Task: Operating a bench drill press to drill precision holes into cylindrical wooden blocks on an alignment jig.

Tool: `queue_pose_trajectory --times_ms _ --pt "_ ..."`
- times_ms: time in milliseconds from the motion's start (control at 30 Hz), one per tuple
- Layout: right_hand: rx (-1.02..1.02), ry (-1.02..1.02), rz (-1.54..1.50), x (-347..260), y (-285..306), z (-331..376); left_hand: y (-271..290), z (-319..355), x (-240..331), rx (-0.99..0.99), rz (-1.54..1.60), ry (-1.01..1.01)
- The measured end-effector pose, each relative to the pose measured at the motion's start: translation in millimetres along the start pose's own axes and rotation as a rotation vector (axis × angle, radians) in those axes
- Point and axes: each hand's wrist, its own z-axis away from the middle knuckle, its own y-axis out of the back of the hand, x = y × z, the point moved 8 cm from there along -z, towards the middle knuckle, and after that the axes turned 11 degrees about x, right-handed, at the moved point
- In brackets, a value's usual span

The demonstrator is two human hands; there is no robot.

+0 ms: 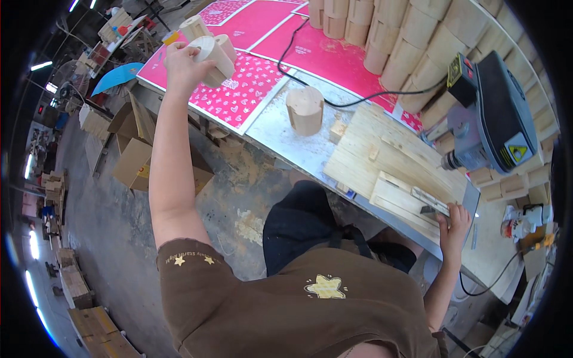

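Note:
My left hand [184, 67] is stretched out over the far left of the bench, its fingers closed on a pale wooden block with rounded sides [222, 55]. Just behind that block stands another wooden block [194, 27]. At the right, my right hand [456, 228] has its thumb and fingers bent around the end of a narrow metal bar [431, 201], which lies on a wooden jig [394, 194]. Below the drill chuck lies a flat wooden board [364, 152] carrying this jig. One upright round wooden block [305, 111] rests on the bench between my hands.
A dark drill press [501, 113] overhangs the bench's right side, its black cable [382, 94] crossing the pink patterned sheets [268, 36]. Stacked wooden blocks [412, 45] line the back. On the floor at left sit an open cardboard box [134, 164] and a blue umbrella [119, 76].

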Motion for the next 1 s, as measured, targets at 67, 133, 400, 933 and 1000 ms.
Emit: queue_pose_trajectory --times_ms 67,133,400,933,1000 --pt "-0.067 -0.047 0.01 3 -4 0 -18 -25 -40 0.011 -0.023 0.058" --pt "-0.04 -0.026 0.026 3 -3 1 -39 -51 -70 0.019 -0.115 0.035" --pt "-0.076 -0.13 0.036 4 -2 8 -106 -125 -168 -0.116 -0.421 0.091" --pt "-0.128 -0.25 0.09 13 -5 9 -160 -116 -253 0.01 -0.15 0.212" --pt "-0.113 -0.237 0.083 11 -6 7 -150 -95 -241 0.117 0.001 0.246"
